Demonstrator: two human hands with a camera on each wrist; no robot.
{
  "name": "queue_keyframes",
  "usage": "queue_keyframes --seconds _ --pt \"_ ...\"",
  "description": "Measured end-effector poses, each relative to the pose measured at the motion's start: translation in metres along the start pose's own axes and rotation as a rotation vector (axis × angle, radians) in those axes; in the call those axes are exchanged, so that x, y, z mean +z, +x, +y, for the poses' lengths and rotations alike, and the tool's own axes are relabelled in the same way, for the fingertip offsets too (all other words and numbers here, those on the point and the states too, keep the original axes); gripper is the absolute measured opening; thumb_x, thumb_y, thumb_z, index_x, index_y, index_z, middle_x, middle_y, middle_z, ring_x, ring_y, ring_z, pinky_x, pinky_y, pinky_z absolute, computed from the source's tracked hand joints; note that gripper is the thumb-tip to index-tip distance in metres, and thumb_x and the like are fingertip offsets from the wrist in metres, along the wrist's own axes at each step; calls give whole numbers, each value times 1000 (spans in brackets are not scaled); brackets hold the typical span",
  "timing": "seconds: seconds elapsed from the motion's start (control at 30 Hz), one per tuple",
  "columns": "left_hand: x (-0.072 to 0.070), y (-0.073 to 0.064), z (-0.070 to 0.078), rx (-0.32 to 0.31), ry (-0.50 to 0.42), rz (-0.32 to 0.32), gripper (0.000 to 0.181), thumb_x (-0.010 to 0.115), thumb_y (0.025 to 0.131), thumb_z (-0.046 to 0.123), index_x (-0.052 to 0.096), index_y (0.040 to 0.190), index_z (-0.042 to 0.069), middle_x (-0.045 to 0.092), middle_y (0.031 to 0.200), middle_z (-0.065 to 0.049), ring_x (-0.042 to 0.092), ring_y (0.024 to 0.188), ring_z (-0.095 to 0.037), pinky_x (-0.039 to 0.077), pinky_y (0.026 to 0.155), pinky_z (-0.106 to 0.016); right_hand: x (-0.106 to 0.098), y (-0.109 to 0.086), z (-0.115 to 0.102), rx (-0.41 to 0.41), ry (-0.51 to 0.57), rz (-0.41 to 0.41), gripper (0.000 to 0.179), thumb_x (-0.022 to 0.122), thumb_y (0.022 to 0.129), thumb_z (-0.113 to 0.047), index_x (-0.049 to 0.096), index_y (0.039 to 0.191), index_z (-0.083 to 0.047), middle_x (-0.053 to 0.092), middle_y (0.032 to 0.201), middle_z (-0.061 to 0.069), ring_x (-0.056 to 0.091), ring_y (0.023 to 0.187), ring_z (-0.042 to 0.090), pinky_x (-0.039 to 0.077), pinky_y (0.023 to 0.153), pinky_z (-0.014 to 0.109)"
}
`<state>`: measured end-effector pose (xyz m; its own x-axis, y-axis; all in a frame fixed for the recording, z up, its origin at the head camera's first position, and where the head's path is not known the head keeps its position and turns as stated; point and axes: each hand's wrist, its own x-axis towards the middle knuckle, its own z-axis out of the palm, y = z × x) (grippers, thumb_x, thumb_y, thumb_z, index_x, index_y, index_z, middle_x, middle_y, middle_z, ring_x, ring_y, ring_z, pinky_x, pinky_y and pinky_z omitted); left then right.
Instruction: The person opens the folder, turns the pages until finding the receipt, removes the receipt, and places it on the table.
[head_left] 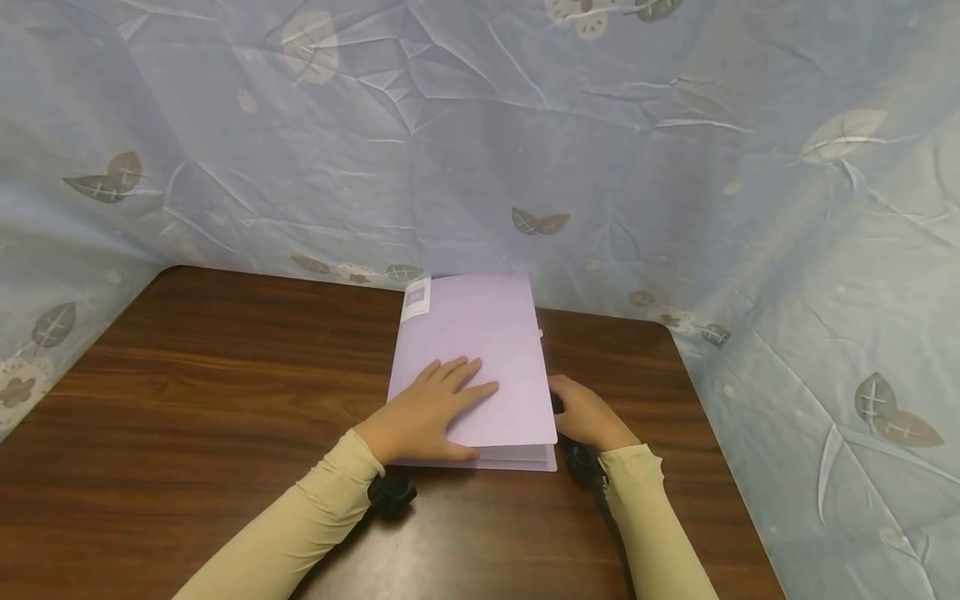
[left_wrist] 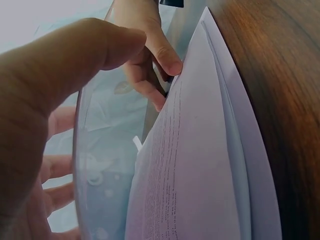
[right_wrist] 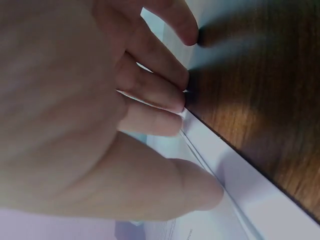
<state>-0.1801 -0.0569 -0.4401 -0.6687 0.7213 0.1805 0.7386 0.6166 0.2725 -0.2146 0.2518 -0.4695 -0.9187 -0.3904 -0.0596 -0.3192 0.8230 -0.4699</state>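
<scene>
A pale purple folder (head_left: 495,325) lies on the table, its front cover raised a little off printed sheets (left_wrist: 200,140). My left hand (head_left: 423,421) rests on this cover with fingers spread, thumb toward the near edge. Through the see-through cover in the left wrist view, the fingers show behind its edge. My right hand (head_left: 592,415) is at the folder's right side, its fingertips partly hidden by the cover in the head view. In the right wrist view, the right thumb (right_wrist: 195,187) lies against the sheets' edge, and the fairly straight fingers reach the back cover's edge beside the table.
A white label (head_left: 416,300) marks the folder's top left corner. The brown wooden table (head_left: 225,383) is bordered by a patterned blue-grey cloth (head_left: 465,167) at the back and sides. Black wrist cameras (head_left: 392,493) sit beneath both wrists.
</scene>
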Motion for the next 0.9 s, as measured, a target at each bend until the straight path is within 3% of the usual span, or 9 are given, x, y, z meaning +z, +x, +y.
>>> queue_keyframes --seconds 0.5,0.9 --pt "0 -1 -2 14 -7 -3 90 73 84 57 42 160 20 31 167 -19 25 155 -37 21 123 -59 -2 -1 -4 -7 -60 -23 48 80 88 -22 70 134 -9 62 141 12 60 130 36 47 107 55" --pt "-6 5 3 109 -1 122 77 74 86 46 50 153 18 43 160 -14 39 148 -30 28 123 -48 -3 -3 -7 -10 -75 0 39 79 88 -13 73 126 -6 64 136 13 63 125 37 49 106 53"
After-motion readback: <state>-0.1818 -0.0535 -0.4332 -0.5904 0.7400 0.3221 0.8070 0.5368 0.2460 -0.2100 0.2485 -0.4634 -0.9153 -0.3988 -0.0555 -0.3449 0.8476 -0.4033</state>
